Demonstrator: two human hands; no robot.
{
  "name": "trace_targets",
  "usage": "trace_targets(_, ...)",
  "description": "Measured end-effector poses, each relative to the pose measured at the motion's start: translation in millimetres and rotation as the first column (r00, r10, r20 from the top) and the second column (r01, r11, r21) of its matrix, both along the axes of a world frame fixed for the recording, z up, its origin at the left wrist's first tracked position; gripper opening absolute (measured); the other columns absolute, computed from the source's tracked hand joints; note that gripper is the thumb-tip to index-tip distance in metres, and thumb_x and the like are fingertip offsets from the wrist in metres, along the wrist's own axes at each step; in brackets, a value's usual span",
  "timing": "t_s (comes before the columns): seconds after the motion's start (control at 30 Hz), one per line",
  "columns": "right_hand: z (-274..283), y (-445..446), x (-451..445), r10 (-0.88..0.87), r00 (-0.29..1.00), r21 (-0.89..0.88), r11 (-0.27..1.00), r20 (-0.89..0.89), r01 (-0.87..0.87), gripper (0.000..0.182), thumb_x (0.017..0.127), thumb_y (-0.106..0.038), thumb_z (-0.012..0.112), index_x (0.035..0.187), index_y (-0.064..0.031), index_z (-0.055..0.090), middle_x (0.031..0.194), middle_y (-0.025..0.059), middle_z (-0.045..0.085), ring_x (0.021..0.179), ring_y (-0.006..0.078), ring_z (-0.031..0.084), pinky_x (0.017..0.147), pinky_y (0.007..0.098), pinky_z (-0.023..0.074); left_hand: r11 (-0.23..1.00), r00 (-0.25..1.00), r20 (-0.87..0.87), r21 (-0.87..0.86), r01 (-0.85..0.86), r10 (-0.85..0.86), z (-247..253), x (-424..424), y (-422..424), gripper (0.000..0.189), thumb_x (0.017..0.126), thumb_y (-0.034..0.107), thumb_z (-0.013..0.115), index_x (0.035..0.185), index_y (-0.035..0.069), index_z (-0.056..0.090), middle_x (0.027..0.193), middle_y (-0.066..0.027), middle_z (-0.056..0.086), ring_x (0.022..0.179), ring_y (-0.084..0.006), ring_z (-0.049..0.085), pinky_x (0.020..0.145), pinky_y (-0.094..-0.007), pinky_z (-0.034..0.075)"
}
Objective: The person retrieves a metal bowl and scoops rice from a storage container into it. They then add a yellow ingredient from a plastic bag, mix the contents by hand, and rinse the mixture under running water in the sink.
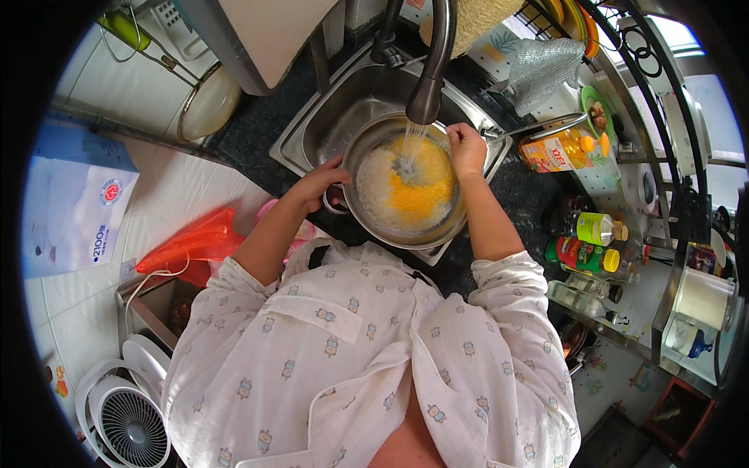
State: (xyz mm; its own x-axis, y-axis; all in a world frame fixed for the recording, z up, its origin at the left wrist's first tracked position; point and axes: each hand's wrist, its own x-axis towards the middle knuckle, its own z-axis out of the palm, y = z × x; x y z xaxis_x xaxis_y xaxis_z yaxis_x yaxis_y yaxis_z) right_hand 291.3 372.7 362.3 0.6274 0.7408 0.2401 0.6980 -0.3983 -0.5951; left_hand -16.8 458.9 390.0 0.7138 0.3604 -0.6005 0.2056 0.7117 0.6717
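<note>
A stainless steel pot (405, 240) rests over the near part of the sink, tilted or level I cannot tell. Inside it lie white grains that look like rice (374, 187) and yellow grains (409, 199). Water (415, 137) streams from the dark metal faucet (425, 96) into the grains. My left hand (322, 184) grips the pot's left side, with fingers at the loop handle (336, 200) and thumb by the rim. On the far right, my right hand (466, 148) is closed at the pot's rim; any handle there is hidden.
The steel sink (333, 117) is set in a black countertop (509, 202). An oil bottle (550, 153) and several condiment bottles (585, 254) stand to the right. A mesh strainer (210, 105) hangs at left, above a red plastic bag (193, 243). A fan (131, 424) stands lower left.
</note>
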Motion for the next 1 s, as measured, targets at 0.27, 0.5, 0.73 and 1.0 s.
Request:
trace_targets(0.27,1.3,1.1,6.1,-0.070,0.698,0.168,0.949,-0.712,0.266,0.019,0.076,-0.010,0.073,0.068,-0.0063,0.056,0.066,-0.0016,0.054,0.058,0.0076,0.044,0.055,0.0235,0.0385,0.996,0.994,-0.077,-0.023,-0.080,0.078,-0.2,-33.3,2.4,0.067,0.071,0.014,0.059,0.134,0.010,0.038,0.084,-0.0002,0.059,0.048,-0.0056,0.049,0.039,-0.0187,0.038)
trace_targets(0.5,-6.3,0.9,-14.3,-0.003,0.670,0.149,0.974,-0.742,0.170,0.022,0.079,-0.013,0.070,0.065,-0.0068,0.054,0.063,-0.0043,0.051,0.059,0.0054,0.041,0.055,0.0213,0.0362,0.966,0.961,-0.105,0.013,-0.257,0.256,21.8,-73.1,3.6,0.062,0.068,0.013,0.058,0.129,0.010,0.045,0.085,0.0015,0.058,0.050,-0.0040,0.047,0.038,-0.0149,0.033)
trace_targets(0.73,-13.6,-2.5,-23.4,-0.234,0.416,-0.194,0.972,-0.879,0.136,0.016,0.088,-0.027,0.060,0.084,-0.0113,0.063,0.089,-0.0016,0.062,0.086,0.0099,0.051,0.082,0.0261,0.0365,0.928,0.927,-0.060,-0.016,-0.373,0.371,32.4,-114.7,3.8,0.053,0.070,0.009,0.056,0.123,0.010,0.048,0.077,-0.0004,0.055,0.047,-0.0056,0.044,0.036,-0.0175,0.031)
trace_targets(1.0,-29.9,-3.7,-45.8,-0.072,0.563,-0.164,0.980,-0.824,-0.115,0.031,0.082,-0.015,0.063,0.112,-0.0062,0.063,0.121,0.0101,0.057,0.116,0.0218,0.049,0.097,0.0258,0.0331,0.888,0.884,-0.090,0.061,-0.455,0.459,46.9,-153.6,-5.8,0.048,0.072,0.011,0.055,0.120,0.008,0.049,0.081,0.0001,0.058,0.053,-0.0058,0.049,0.036,-0.0183,0.033)
